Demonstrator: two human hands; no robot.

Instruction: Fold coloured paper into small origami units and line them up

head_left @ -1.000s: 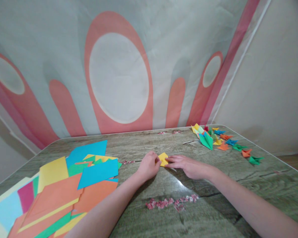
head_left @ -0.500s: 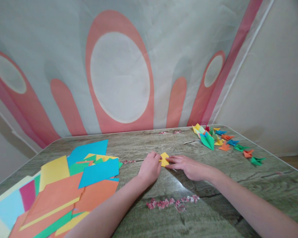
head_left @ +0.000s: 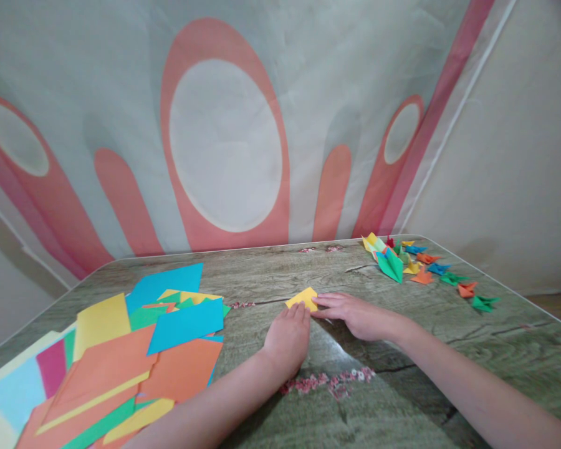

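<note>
A small folded piece of yellow paper (head_left: pixel 307 297) lies on the wood-patterned table in front of me. My left hand (head_left: pixel 290 333) rests on its near edge, with the fingers stretched out flat and pressing on the paper. From the right, the fingertips of my right hand (head_left: pixel 355 315) touch the paper's right edge. That hand's fingers are straight and slightly spread. Parts of the paper under the fingertips are hidden.
Loose sheets and strips of coloured paper, among them an orange sheet (head_left: pixel 107 365) and a blue sheet (head_left: pixel 187 324), overlap on the left. Several small folded paper figures, such as a green one (head_left: pixel 485 303), and a green paper plane (head_left: pixel 391 265) stand at the right. A printed backdrop (head_left: pixel 303 125) hangs behind.
My left hand has moved nearer to me, from the paper's left side to its near edge, and its fingers have straightened. More of the yellow paper's left part shows. My right hand has barely moved.
</note>
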